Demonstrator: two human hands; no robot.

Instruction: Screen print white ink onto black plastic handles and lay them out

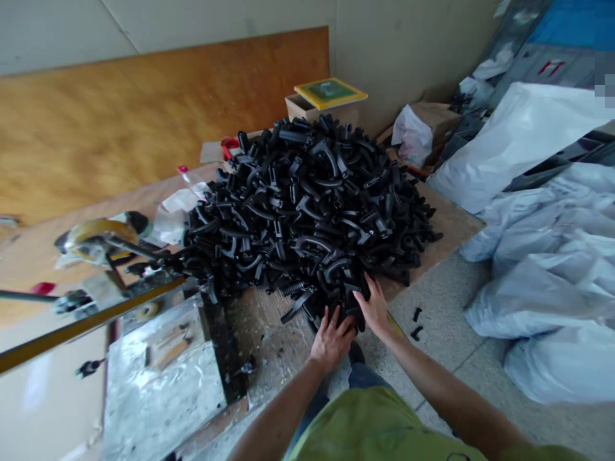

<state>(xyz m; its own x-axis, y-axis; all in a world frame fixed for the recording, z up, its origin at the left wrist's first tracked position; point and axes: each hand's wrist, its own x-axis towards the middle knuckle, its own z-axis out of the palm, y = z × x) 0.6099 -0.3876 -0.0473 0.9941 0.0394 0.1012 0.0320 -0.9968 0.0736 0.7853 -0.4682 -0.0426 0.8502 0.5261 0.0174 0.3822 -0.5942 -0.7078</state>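
Note:
A large heap of black curved plastic parts [312, 198] covers the middle of the worktable. My left hand [332, 340] rests on the parts at the near edge of the heap, its fingers spread. Just to the right, my right hand [374, 308] touches the same edge of the pile, with fingers apart and the thumb side toward the parts. Neither hand shows a part enclosed in it, though the fingertips partly sink among the dark pieces.
Left of the heap stands a metal machine plate [163, 384] with a yellow bar [91, 331] across it. White sacks [557, 294] stand at right. Two black pieces [416, 323] lie on the floor. A box [346, 114] with a yellow-framed panel [331, 93] sits behind.

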